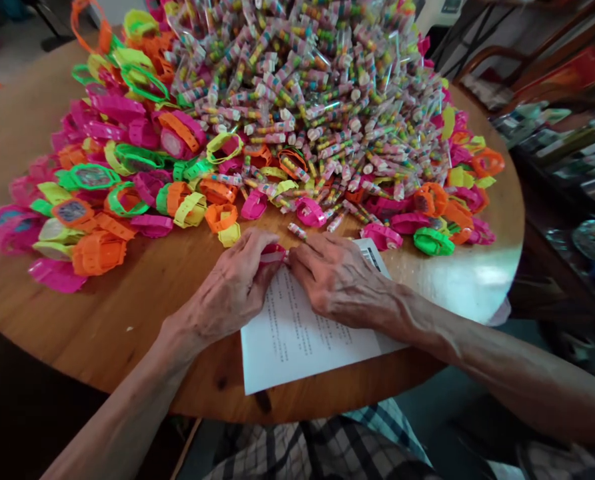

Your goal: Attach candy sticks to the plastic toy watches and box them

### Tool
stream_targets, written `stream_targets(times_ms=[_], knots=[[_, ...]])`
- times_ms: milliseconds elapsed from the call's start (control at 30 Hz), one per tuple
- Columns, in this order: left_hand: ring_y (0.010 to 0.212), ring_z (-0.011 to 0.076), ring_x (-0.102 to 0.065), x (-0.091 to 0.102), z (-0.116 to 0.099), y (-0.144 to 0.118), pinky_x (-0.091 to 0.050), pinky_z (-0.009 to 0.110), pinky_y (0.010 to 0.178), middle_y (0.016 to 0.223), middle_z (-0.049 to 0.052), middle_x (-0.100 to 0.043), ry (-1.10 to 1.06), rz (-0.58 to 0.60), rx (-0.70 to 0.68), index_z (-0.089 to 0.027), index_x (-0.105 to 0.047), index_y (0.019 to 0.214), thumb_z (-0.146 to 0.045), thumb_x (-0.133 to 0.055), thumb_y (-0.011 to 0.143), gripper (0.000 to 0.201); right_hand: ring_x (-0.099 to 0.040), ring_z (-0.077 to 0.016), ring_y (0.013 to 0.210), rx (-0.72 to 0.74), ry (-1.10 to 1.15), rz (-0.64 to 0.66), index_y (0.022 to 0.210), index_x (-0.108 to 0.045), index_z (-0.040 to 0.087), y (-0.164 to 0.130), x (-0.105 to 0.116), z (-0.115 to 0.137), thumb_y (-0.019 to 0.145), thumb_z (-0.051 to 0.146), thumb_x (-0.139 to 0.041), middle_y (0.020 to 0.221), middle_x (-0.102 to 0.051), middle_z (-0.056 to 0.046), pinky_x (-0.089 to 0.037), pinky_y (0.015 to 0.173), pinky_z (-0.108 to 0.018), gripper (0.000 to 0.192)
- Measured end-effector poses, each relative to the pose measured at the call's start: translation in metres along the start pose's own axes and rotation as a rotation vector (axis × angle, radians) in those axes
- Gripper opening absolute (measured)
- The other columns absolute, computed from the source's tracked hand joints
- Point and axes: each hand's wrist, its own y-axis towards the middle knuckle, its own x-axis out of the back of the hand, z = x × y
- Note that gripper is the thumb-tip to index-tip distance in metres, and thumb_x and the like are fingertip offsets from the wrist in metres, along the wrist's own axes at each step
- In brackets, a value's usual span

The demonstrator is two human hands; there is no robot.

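Pink plastic, a small toy watch [273, 253], pinched between both hands at the top edge of the printed sheet [297, 340]. Left hand [232, 287] closes its fingertips on the watch's left side; right hand [335, 277] closes on its right end, where a slim candy tube [287, 256] seems to meet it, though the fingers hide most of it. Likely light, thin and springy; a strap that bends easily, best held by the stiff case rather than the band.

Beyond the sheet: loose watches [97, 253] in pink, orange, green, yellow, then a tall heap of candy tubes [317, 87].

Round wooden table [142, 313], smooth, glossy. Right of the sheet, dim cluttered shelves [567, 153] and a wooden chair.
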Motion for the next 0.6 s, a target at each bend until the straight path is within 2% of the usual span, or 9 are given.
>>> stream_targets(times_ms=[233, 367, 533, 600], knots=[[0.1, 0.0217, -0.069, 0.002, -0.002, 0.003, -0.06, 0.034, 0.082, 0.108, 0.008, -0.066, 0.051, 0.017, -0.022, -0.021, -0.053, 0.119, -0.016, -0.054, 0.101, 0.019, -0.056, -0.0285, 0.096, 0.056, -0.107, 0.155, 0.095, -0.075, 0.022, 0.005, 0.008, 0.0, 0.102, 0.01, -0.037, 0.102, -0.067, -0.013, -0.05, 0.086, -0.048, 0.041], [0.096, 0.0201, -0.067, 0.001, -0.002, 0.003, -0.058, 0.032, 0.08, 0.104, 0.007, -0.066, 0.105, 0.02, -0.053, -0.021, -0.054, 0.116, -0.014, -0.05, 0.102, 0.017, -0.06, -0.0294, 0.095, 0.074, -0.162, 0.102, 0.101, -0.076, 0.016, 0.006, 0.01, 0.004, 0.099, 0.009, -0.041, 0.103, -0.069, -0.015, -0.053, 0.085, -0.048, 0.036], [0.096, 0.0203, -0.069, -0.001, 0.001, 0.0, -0.058, 0.034, 0.082, 0.105, 0.009, -0.068, 0.126, -0.046, -0.08, -0.02, -0.056, 0.119, -0.016, -0.052, 0.102, 0.018, -0.064, -0.0278, 0.102, -0.01, -0.129, 0.039, 0.097, -0.076, 0.015, 0.001, 0.01, 0.009, 0.096, 0.007, -0.049, 0.104, -0.071, -0.015, -0.052, 0.095, -0.045, 0.029], [0.098, 0.0218, -0.07, -0.002, 0.003, -0.001, -0.059, 0.036, 0.084, 0.107, 0.01, -0.07, 0.123, -0.063, -0.078, -0.02, -0.057, 0.12, -0.019, -0.056, 0.101, 0.02, -0.065, -0.0253, 0.095, -0.066, -0.051, 0.065, 0.095, -0.075, 0.014, -0.001, 0.014, 0.008, 0.097, 0.011, -0.051, 0.102, -0.071, -0.015, -0.052, 0.088, -0.041, 0.025]])
